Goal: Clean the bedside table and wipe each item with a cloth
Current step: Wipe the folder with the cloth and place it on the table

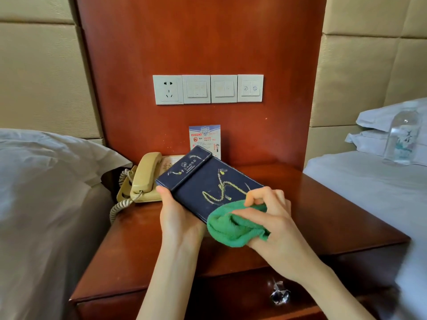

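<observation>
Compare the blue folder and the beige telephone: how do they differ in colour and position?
The blue folder is dark navy with gold markings; the telephone is plain beige. The folder is held tilted above the bedside table in the left hand; the telephone rests on it.

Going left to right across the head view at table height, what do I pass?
Left bed → telephone → left hand gripping the navy folder → green cloth bunched in the right hand → bare table top → water bottle on the right bed.
</observation>
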